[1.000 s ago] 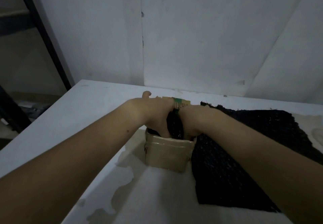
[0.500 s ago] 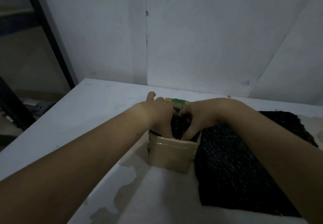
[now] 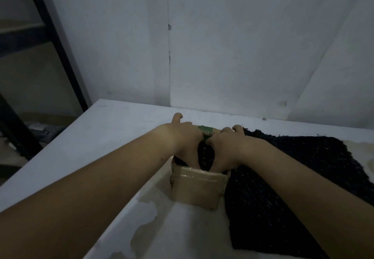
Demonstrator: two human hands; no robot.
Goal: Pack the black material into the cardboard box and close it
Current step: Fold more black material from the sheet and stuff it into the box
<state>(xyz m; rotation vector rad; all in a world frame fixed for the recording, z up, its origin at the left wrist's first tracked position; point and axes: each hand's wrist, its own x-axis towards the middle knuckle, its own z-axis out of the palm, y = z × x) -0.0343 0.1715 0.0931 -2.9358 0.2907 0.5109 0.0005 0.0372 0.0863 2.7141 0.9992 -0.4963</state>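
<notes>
**Both grips down in the box mouth, tamping**

Left grip (image 3: 182, 140) and right grip (image 3: 228, 146) side by side, fingers driven down into the cardboard box (image 3: 196, 190). Pressing rather than clasping: fingers fairly straight, tips hidden behind the near wall, nothing seen curled round anything. Left thumb lifted clear, pointing toward the back edge.

Black material (image 3: 283, 178) in two parts. One end bunched inside the box, showing dark between the two grips. By far the larger part spread flat on the worktop (image 3: 101, 137), running from the box's right side toward the right edge and almost to the back edge.

Judged soft, limp and light, a coarse open knit with some spring. Likely to bulge back up once pressure is off, and to snag on the rim. Best taken at the fold just beside the box's right wall, gathered a handful at a time and fed in, not dragged by a far corner. A tight fit, by the look of so much sheet against so little box.

Box upright near the middle of the worktop, near wall glossy with tape, not yet closed. Probably light enough to slide or tip under a sideways push. Green-printed flap (image 3: 206, 131) upright at its far side, just behind the knuckles.

Worktop white, surface patchy toward the front edge. Pale wall (image 3: 222, 56) along the back edge. Dark frame (image 3: 52, 40) beyond the left edge.
</notes>
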